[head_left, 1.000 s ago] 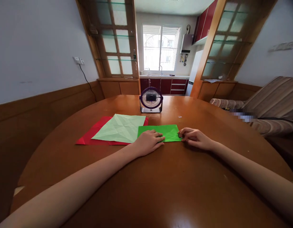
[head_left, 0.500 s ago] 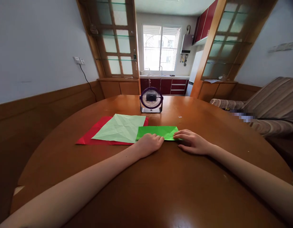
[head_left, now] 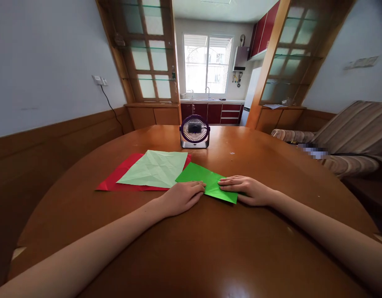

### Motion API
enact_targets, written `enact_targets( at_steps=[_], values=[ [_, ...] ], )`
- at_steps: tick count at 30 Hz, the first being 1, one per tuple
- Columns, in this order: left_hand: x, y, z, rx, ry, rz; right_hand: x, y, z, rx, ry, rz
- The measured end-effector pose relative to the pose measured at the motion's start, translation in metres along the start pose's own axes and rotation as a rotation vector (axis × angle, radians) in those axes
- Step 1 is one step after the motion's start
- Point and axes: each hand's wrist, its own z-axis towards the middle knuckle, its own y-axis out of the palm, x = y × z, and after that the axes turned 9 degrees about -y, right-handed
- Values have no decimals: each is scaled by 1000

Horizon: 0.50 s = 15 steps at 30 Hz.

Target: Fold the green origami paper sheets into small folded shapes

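A folded green sheet of paper (head_left: 209, 188) lies slanted on the table, its right end nearer me. My left hand (head_left: 186, 195) rests at its near edge, fingertips touching the paper, fingers laid out and the thumb along the table side. At the right end, my right hand (head_left: 248, 189) has its fingers stretched over the top; its thumb is hidden by the paper's corner, so the paper sits between them. Left of the green sheet lies a creased pale green sheet (head_left: 153, 167) on top of a red sheet (head_left: 112, 178).
A small dark purple fan (head_left: 194, 131) stands on the table beyond the papers. The round wooden table (head_left: 191, 248) spreads around my arms. A striped sofa (head_left: 349, 136) is at the right, and a kitchen window (head_left: 206, 64) lies ahead.
The green paper has turned clockwise, its right end coming toward me. My left hand has shifted left and its fingers have straightened; my right fingers have moved further over the paper.
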Motion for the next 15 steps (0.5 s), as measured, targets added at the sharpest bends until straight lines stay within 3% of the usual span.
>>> enact_targets(
  at_steps=[10,15],
  values=[
    [-1,3,4,-216,-207,-48,-9,-1,5,-48,-64,-32],
    [-9,7,9,-227,-306,33,-14,-2,7,-21,-86,14]
  ],
)
